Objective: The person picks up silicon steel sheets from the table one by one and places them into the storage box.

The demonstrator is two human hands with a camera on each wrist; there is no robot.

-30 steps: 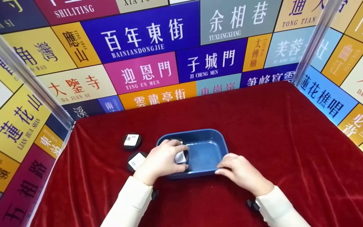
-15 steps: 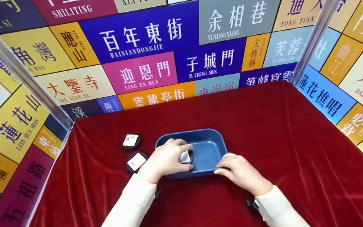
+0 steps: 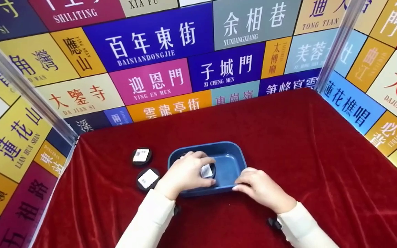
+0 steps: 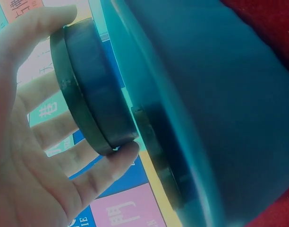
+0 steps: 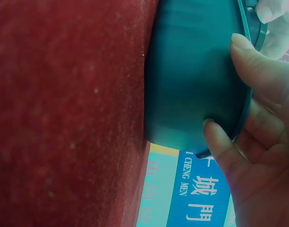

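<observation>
A person's left hand (image 3: 190, 172) grips a round black case (image 3: 206, 171) with a white label at the mouth of a blue box (image 3: 226, 167), where another dark case (image 4: 158, 161) shows just within the rim. The right hand (image 3: 262, 189) pinches the box's near right corner. Two labelled cases (image 3: 148, 179) lie left on red cloth (image 3: 322, 165).

Colourful lettered walls (image 3: 202, 41), red cloth (image 3: 295, 144)

Left hand (image 4: 36, 151): gripped a dark round case (image 4: 95, 90), nine o'clock.
Blue bin (image 4: 239, 123): filled three o'clock.
Dark disc (image 4: 157, 158): showed towards six o'clock.
</observation>
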